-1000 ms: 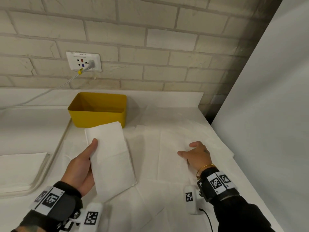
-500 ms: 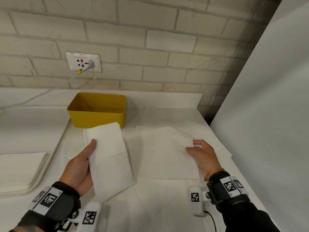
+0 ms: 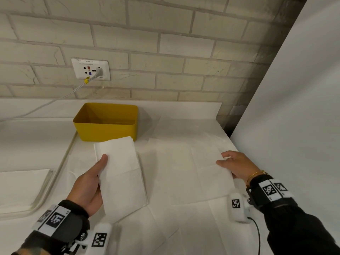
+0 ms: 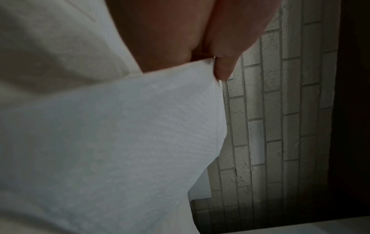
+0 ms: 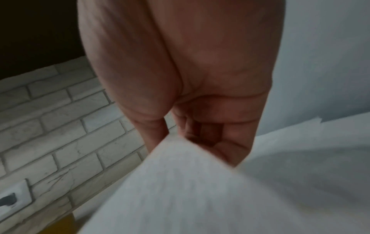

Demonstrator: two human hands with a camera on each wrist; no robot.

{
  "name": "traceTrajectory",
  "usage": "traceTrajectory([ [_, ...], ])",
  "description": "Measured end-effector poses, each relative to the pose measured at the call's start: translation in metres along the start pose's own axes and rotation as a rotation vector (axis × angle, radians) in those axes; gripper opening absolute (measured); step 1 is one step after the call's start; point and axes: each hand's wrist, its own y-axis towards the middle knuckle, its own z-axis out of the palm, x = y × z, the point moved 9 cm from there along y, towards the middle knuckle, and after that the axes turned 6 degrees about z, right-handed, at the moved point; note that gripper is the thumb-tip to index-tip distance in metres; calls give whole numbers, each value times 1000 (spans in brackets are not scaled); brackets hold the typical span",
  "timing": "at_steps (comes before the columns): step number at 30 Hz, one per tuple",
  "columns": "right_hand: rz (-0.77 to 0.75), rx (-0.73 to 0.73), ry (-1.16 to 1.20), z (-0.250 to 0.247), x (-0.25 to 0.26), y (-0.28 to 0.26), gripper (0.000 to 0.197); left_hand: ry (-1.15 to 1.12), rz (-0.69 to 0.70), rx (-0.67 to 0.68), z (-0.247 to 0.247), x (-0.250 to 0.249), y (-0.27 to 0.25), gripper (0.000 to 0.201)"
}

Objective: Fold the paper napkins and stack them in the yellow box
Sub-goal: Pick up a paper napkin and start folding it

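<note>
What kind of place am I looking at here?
Probably an indoor utility or kitchen-style counter: a white worktop with an upstand against a pale brick wall, and a wall socket with a cable plugged in.

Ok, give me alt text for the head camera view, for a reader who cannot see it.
A person's left hand holds a folded white napkin just in front of a yellow box on a white counter, while the right hand pinches the edge of an unfolded napkin lying flat. Behind is a pale brick wall with a power socket.
</note>
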Motion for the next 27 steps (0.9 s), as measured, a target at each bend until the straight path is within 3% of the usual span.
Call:
traceTrajectory([
  [6,104,137,-108,6,-5,4,58,-10,-11,10,6,0,0,36],
  [11,-191,13,-227,7,57,-27,51,-16,-18,-1,6,2,0,33],
  [14,-317,150,-204,49,89,-62,44,-13,-21,-5,7,4,0,34],
  [17,-288,345,-270,92,85,-78,49,-8,-22,3,9,4,-1,34],
  [20,-236,203,-268,80,76,-61,39,-22,-14,-6,3,1,-2,34],
  [23,-69,35,-183,60,50,-37,33,-47,-7,-13,-2,-2,-1,37],
  [27,33,77,-147,79,23,-25,36,-61,-14,15,6,-1,-2,37],
])
